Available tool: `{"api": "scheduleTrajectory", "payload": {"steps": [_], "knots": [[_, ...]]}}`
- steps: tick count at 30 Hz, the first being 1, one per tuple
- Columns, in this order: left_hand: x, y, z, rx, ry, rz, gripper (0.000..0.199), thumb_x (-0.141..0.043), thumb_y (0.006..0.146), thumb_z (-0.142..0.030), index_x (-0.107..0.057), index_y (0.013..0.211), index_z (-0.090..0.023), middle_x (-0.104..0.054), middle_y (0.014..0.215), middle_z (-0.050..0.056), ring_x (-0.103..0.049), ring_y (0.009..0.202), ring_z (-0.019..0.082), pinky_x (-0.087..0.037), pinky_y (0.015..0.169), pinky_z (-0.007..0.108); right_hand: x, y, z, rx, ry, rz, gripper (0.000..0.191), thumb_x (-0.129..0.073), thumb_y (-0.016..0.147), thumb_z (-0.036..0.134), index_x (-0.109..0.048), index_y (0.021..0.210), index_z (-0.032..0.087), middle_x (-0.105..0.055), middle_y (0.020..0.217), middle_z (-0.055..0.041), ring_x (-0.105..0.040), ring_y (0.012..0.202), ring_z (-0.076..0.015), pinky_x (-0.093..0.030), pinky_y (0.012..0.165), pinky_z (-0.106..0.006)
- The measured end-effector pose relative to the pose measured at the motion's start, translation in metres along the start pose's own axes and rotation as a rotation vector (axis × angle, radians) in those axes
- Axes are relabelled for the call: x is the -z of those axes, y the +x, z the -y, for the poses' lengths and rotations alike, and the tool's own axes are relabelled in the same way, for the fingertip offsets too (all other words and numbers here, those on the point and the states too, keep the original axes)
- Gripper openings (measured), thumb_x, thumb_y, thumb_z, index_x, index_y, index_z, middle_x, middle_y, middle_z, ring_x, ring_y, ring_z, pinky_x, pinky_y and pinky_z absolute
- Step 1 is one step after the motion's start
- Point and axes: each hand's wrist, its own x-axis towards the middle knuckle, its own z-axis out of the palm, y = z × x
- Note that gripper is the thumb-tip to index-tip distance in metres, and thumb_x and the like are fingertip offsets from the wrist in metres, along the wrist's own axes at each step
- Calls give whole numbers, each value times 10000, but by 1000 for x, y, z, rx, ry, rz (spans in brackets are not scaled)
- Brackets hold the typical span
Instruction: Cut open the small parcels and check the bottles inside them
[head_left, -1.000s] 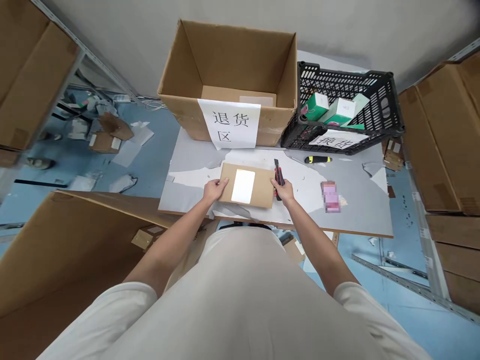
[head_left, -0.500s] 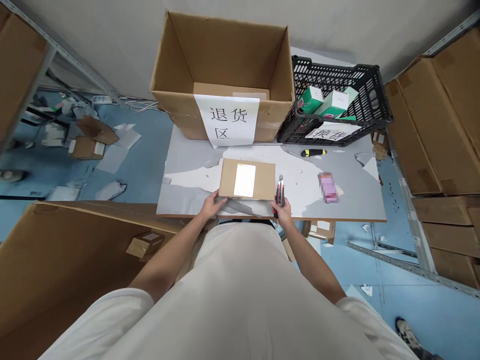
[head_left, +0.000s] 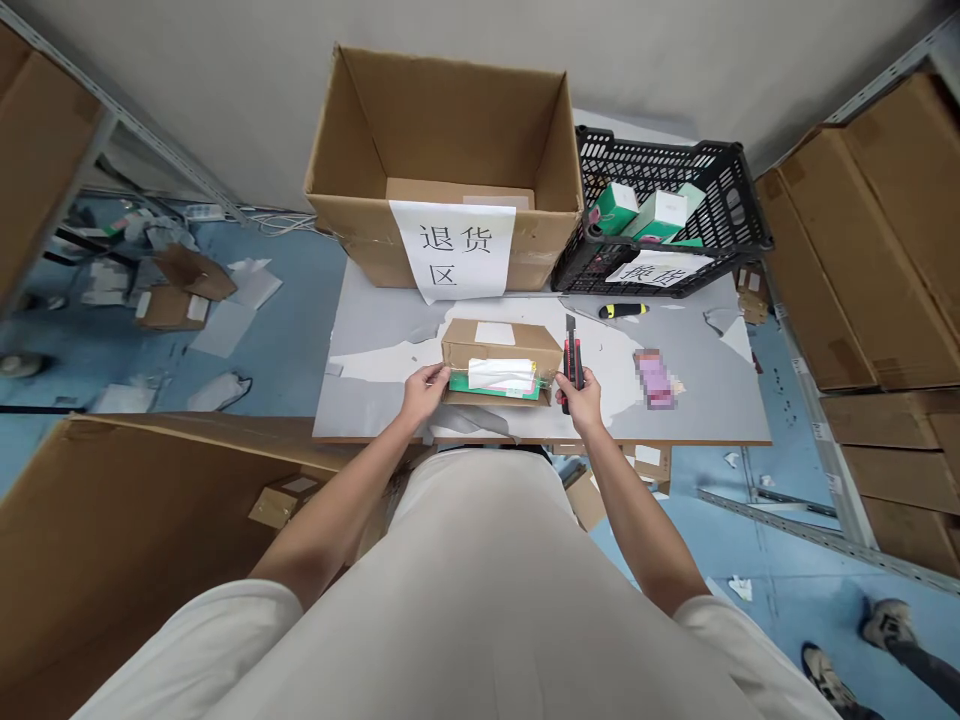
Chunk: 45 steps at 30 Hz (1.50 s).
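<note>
A small cardboard box [head_left: 469,333] rests on the table in front of me, its near side open. Inside it show something green [head_left: 459,382] and a white packet [head_left: 495,374]. My left hand [head_left: 426,388] pinches the box at its near left corner. At the near right corner, my right hand [head_left: 580,395] is closed around a red and black box cutter [head_left: 572,360], its fingertips against the box. The cutter's blade end points away from me.
Behind stand a large open carton [head_left: 352,235] and a black crate [head_left: 720,240] with green boxes. A yellow-black tool [head_left: 624,311] and a blurred pink item [head_left: 656,380] lie right. Another large carton [head_left: 150,540] is at lower left. A person's shoes [head_left: 889,622] show lower right.
The small box has been tipped, and its open side with the green and white contents now shows. My right hand has moved slightly right with the cutter. More of the other person's feet shows.
</note>
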Motion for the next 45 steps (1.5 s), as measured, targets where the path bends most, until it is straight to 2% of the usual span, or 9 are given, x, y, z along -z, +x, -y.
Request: {"api": "scheduleTrajectory", "payload": {"steps": [4, 10, 14, 29, 33, 35, 39, 42, 45], "knots": [[-1, 2, -5, -40, -19, 34, 473, -535, 815, -519, -729, 1016, -137, -676, 879, 71, -609, 829, 184, -469, 832, 326, 1, 6, 11, -22, 50, 7, 429, -777, 627, 432, -503, 856, 194, -573, 646, 77, -503, 438, -58, -420, 407, -196], [-5, 1, -2, 0, -42, 34, 447, -658, 716, -458, -723, 1035, -152, -580, 781, 18, -557, 719, 147, -472, 755, 310, 7, 9, 2, -103, 77, 56, 507, -797, 588, 466, -514, 904, 189, -675, 847, 6, -535, 458, -57, -441, 408, -206], [-5, 2, 1, -5, -46, 34, 444, -653, 730, -466, -717, 1041, -155, -573, 791, 20, -552, 730, 147, -468, 779, 315, 9, 10, -4, -129, 121, 75, 503, -788, 599, 469, -501, 911, 197, -689, 1025, -41, -559, 501, -56, -450, 425, -207], [-11, 16, 8, -127, 117, -60, 480, -452, 886, -491, -658, 1160, -155, -600, 1005, 103, -578, 989, 220, -472, 904, 364, -7, 24, -11, -3, 113, 92, 421, -672, 725, 476, -453, 981, 222, -655, 1128, -63, -542, 589, -60, -484, 540, -231], [3, 23, 3, -106, 183, 29, 618, -480, 847, -569, -533, 1315, -167, -555, 1205, 141, -576, 1050, 245, -492, 891, 402, 6, 17, -13, 22, -22, 65, 440, -634, 743, 495, -446, 1028, 217, -639, 1152, -82, -571, 619, -74, -510, 569, -251], [14, 29, -3, -174, 253, 125, 890, -614, 728, -635, -356, 1446, -176, -454, 1361, 176, -507, 1203, 305, -464, 947, 442, 18, 7, -15, 24, -122, 57, 462, -609, 754, 502, -452, 1076, 210, -644, 1139, -83, -568, 611, -79, -512, 554, -251], [32, 49, -22, -437, 513, 425, 1501, -815, 365, -681, -44, 1523, -118, -114, 1556, 251, -151, 1427, 434, -256, 1123, 516, 39, -19, -11, 45, -378, 88, 570, -532, 813, 461, -408, 1304, 200, -671, 1061, -72, -549, 577, -100, -510, 526, -263], [33, 65, -32, -533, 599, 566, 1570, -805, 333, -703, 23, 1517, -89, 0, 1565, 270, -81, 1435, 453, -217, 1139, 511, 45, -37, 0, 73, -592, 150, 608, -444, 868, 366, -311, 1445, 229, -681, 1023, -56, -567, 587, -123, -529, 583, -297], [29, 74, -34, -551, 601, 586, 1550, -809, 345, -690, 8, 1518, -89, -32, 1562, 270, -113, 1433, 446, -230, 1140, 496, 43, -47, 12, 156, -800, 199, 611, -390, 882, 276, -291, 1483, 230, -675, 1063, -67, -622, 732, -162, -539, 738, -347]]}}
